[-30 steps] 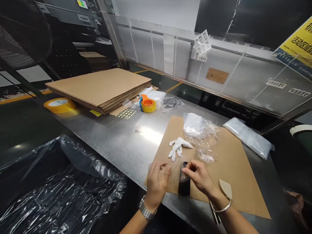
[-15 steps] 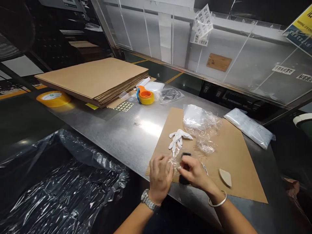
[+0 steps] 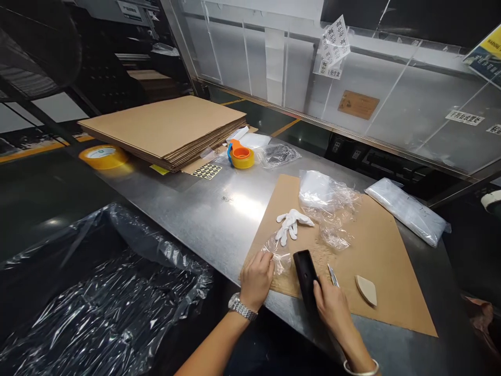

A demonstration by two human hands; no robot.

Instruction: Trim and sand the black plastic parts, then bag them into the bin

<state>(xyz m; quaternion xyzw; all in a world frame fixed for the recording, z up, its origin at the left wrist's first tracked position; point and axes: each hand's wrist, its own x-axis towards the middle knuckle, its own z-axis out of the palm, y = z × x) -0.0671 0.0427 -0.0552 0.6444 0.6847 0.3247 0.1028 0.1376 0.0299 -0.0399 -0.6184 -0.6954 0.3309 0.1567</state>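
The steel table (image 3: 211,224) is flanked on the left by a bin lined with black plastic (image 3: 97,313). Its far left is occupied by a cardboard stack (image 3: 164,125); its near right is covered by a flat cardboard sheet (image 3: 403,282). Both forearms are extended from the near side. By the right hand (image 3: 332,303), thumb laid on top, the lower part of a long black object (image 3: 304,269) is gripped at a tilt over the sheet's near edge. The left hand (image 3: 257,279) is held palm down, its fingers curled narrowly on thin clear film (image 3: 281,261). Crumpled clear plastic (image 3: 323,193) is spread farther back. Immediately beyond the film, the way is occupied by a white glove (image 3: 293,225). A beige rounded piece (image 3: 366,290) is placed right of the right hand, and a slim metal tool (image 3: 333,274) is seen just beyond that hand.
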